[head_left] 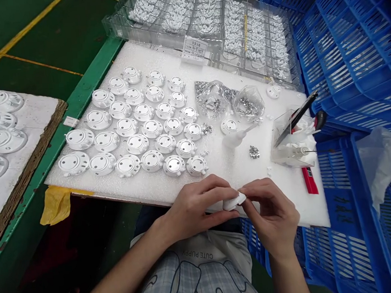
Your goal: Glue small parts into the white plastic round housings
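Note:
Close to the front edge of the foam sheet, my left hand (pixel 202 206) grips a small white round part (pixel 233 202) between thumb and fingers. My right hand (pixel 272 210) is closed, its fingertips pinching the right edge of that same part. Whether a smaller piece sits in the right fingertips is hidden. Beyond the hands stand a white squeeze bottle (pixel 234 138) with a thin nozzle and a small heap of metal bits (pixel 254 152). Rows of similar white round parts (pixel 128 165), each with dark dots on a flat face, lie to the left.
Two plastic bags (pixel 248 103) of small metal pieces lie mid-table. Clear trays (pixel 220 35) of white pieces line the back. A clear box (pixel 294 154) with tools stands right, by a red object (pixel 310 180). Blue crates (pixel 354 41) crowd the right side.

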Motion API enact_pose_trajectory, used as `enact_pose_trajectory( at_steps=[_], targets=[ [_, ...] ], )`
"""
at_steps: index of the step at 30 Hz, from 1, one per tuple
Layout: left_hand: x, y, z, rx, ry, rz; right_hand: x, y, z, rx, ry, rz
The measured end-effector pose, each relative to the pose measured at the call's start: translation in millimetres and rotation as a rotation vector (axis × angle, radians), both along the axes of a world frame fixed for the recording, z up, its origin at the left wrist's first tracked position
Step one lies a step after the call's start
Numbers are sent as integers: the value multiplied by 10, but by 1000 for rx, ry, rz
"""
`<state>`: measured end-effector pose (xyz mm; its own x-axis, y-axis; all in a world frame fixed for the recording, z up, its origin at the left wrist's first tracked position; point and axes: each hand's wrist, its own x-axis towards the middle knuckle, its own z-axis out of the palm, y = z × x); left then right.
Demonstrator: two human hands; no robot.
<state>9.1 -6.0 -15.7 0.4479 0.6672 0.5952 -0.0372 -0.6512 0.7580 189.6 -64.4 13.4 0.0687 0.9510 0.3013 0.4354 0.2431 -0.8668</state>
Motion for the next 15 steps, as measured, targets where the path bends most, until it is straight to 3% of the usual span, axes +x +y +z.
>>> enact_pose_trajectory(
  at_steps=[15],
  targets=[
    [1,-9,64,-147,-114,29,-56,51,-75,100,43,-32]
  ],
)
